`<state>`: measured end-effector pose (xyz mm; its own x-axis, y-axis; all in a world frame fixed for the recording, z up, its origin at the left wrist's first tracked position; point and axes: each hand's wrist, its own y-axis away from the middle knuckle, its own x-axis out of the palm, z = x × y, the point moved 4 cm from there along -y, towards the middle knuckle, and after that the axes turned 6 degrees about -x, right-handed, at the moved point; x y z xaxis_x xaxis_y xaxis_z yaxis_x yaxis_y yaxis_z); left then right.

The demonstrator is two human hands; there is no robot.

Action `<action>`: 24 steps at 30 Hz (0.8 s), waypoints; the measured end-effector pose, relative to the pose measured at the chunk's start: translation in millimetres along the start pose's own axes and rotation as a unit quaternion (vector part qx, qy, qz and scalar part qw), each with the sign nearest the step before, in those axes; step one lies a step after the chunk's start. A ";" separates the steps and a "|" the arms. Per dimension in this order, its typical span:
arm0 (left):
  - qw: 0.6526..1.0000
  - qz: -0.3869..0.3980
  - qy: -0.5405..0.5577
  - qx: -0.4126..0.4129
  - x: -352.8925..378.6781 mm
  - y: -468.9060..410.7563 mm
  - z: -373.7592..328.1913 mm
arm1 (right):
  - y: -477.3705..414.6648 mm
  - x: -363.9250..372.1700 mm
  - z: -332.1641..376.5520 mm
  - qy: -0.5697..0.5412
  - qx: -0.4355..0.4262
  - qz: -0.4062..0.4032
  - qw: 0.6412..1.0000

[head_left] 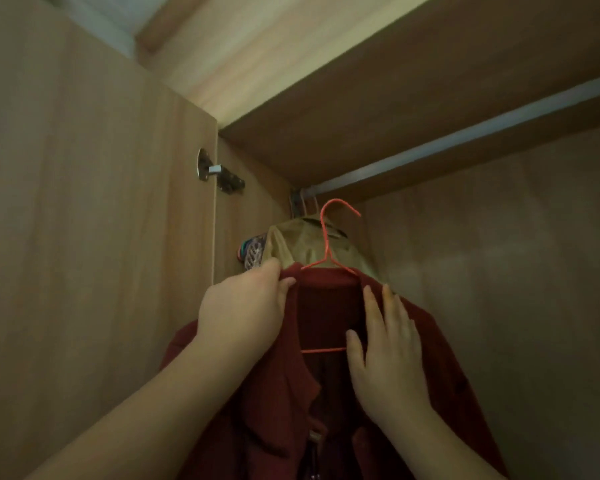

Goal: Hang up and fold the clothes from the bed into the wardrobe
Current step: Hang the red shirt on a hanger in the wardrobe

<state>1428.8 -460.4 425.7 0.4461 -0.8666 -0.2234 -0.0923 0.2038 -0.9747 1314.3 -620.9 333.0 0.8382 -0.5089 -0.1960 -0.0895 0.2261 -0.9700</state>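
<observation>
Fingers (284, 284) of left hand (243, 313) pinching red jacket (291, 393) collar, right hand (385, 355) flat on it, fingers released, no readable writing

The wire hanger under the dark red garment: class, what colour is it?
Coral pink, seen in the head view: the thin wire hanger.

Home bedroom wardrobe (84, 237), metal hanging rail (465, 140), clothes on hangers (329, 237)

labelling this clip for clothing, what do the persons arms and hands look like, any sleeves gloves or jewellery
Both forearms are bare as far as the picture shows, with no sleeve in view. The left hand and right hand wear no gloves, and no rings, watch or bracelet can be seen. The fingernails look short and unpainted, though the light is dim.
</observation>
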 end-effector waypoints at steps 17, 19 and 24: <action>0.989 -0.037 -0.138 -0.042 72.1 -200.7 -57.0 | -232.7 120.7 -66.4 -0.114 -0.052 -0.058 0.991; 0.989 -0.014 -0.132 -0.061 83.0 -209.6 -56.9 | -244.3 134.1 -69.2 -0.121 -0.060 -0.035 0.990; 0.989 0.037 -0.120 -0.078 120.4 -211.0 -60.8 | -247.5 167.6 -81.5 -0.125 -0.046 0.012 0.991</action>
<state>1447.9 -635.4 603.8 0.6291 -0.7158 -0.3030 -0.2607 0.1729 -0.9498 1433.0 -829.9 528.5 0.9410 -0.2806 -0.1893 -0.1510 0.1525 -0.9767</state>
